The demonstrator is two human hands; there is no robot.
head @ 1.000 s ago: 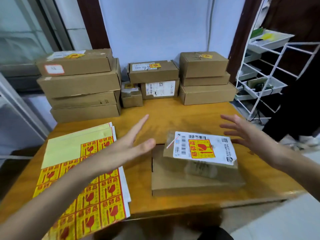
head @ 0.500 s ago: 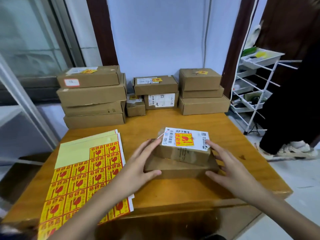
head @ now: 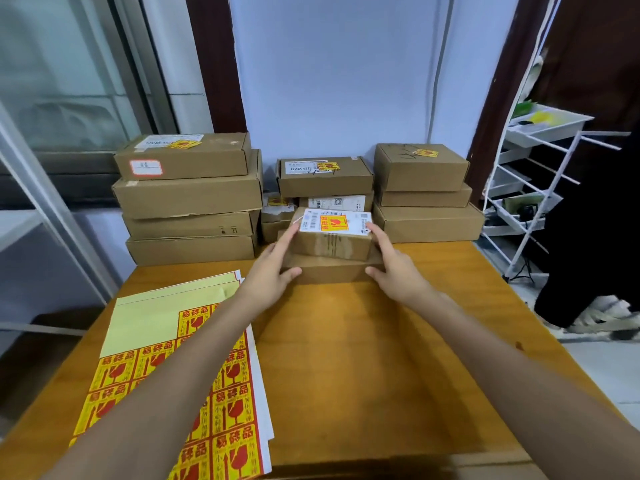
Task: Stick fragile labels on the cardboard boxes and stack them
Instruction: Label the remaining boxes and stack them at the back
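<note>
On the wooden tabletop [head: 363, 358], the two-box stack [head: 330, 252], long axis crosswise, is flanked by straight fingers of the left hand [head: 273, 268] and right hand [head: 391, 268].

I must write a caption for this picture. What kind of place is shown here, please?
Probably a small parcel-packing corner in a home or small shop: stacked cardboard boxes with shipping labels stand on a wooden table, beside sheets of fragile stickers and a white wire rack.

Two stacked boxes [head: 330, 252] sit mid-desk [head: 398, 358] between both hands, three box stacks [head: 188, 199] lined up behind them, label sheets [head: 180, 368] lying at front left, wire rack [head: 530, 188] off right.
</note>
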